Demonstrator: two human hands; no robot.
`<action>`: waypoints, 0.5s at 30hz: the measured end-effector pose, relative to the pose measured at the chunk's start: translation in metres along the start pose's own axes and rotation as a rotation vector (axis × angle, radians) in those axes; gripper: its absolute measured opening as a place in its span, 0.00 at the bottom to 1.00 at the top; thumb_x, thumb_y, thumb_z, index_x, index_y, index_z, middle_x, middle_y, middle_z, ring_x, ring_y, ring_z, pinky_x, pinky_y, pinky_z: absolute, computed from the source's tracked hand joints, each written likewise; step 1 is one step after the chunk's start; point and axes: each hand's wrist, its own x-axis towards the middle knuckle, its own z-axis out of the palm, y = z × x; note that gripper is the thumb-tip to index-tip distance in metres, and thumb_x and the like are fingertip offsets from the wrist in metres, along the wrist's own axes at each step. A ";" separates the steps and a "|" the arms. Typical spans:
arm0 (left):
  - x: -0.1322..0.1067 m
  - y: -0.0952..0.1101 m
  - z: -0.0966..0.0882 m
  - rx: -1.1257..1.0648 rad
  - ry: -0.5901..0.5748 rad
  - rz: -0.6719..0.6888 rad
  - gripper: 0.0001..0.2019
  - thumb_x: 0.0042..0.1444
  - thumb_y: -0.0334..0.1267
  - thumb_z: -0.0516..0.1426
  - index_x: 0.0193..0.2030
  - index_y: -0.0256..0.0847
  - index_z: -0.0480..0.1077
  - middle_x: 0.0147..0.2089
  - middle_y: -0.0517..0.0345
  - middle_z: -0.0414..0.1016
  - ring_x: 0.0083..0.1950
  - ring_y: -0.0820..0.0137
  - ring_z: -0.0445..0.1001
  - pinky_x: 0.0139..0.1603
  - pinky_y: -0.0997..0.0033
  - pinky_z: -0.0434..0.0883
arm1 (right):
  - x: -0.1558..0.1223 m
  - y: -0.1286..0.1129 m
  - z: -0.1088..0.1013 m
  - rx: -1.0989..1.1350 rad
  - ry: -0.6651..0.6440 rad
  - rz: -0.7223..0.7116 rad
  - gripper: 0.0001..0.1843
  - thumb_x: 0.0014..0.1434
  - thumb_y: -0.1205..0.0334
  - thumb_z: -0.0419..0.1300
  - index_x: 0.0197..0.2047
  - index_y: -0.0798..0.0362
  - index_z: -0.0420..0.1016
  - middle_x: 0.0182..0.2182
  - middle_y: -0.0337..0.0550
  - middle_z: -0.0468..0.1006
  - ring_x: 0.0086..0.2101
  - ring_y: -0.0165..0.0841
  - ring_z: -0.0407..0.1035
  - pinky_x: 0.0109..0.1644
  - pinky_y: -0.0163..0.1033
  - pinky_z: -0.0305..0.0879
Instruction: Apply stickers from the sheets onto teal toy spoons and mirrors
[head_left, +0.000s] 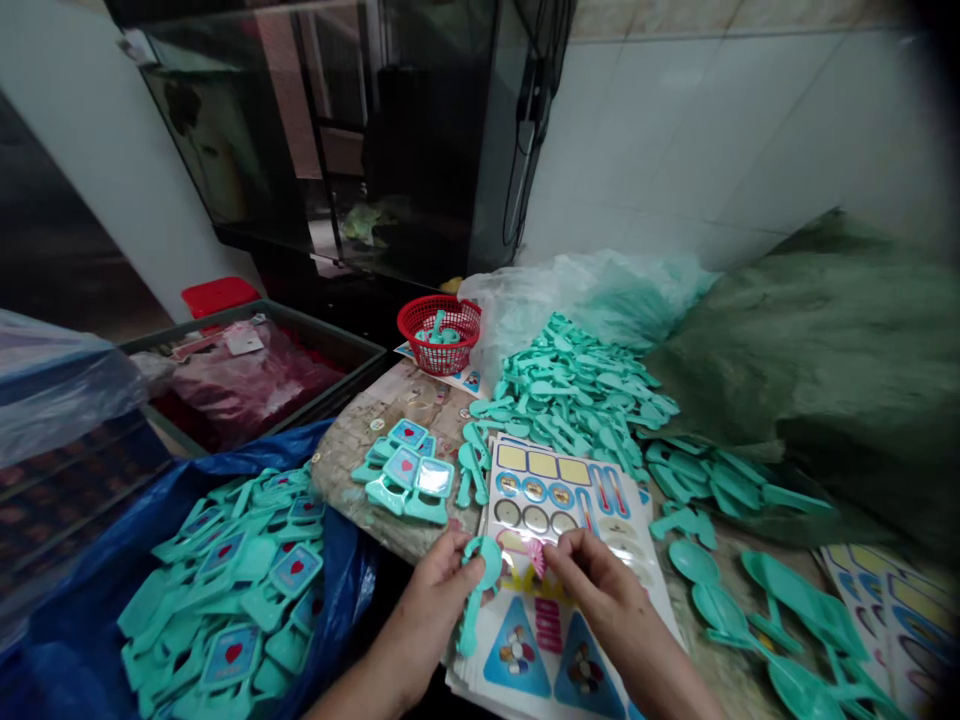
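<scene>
Head view: The left hand (429, 600) is holding a turquoise toy piece (490, 565) beside the left edge of the sticker sheets (544, 520), thumb and fingers closing narrowly on its round end. The right hand (611, 592) is hovering over the sheets, its fingertips apparently pinching a pink sticker (535, 556). The held piece is showing no label on its visible face, so its labelling is judged incomplete. Heart-labelled pieces (232, 575) are filling the blue bag (358, 570), and a labelled group (409, 470) is lying on the table (341, 445); these appear done. The large turquoise heap (574, 385) behind the sheets is seemingly awaiting labels; the exact remainder is not showing.
</scene>
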 end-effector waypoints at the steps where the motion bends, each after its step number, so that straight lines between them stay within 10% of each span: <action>1: -0.002 0.000 0.003 -0.004 -0.011 0.024 0.14 0.54 0.41 0.58 0.46 0.39 0.68 0.45 0.53 0.76 0.44 0.64 0.75 0.46 0.64 0.69 | -0.006 -0.003 0.004 0.075 0.000 0.026 0.20 0.54 0.43 0.56 0.26 0.51 0.61 0.22 0.33 0.61 0.24 0.27 0.56 0.27 0.31 0.56; 15: -0.020 0.007 0.031 -0.043 -0.020 0.046 0.11 0.54 0.41 0.59 0.40 0.38 0.66 0.41 0.51 0.76 0.43 0.64 0.76 0.45 0.65 0.71 | -0.033 -0.004 0.018 0.157 0.059 0.072 0.18 0.56 0.44 0.56 0.29 0.50 0.64 0.23 0.33 0.62 0.25 0.28 0.56 0.27 0.30 0.57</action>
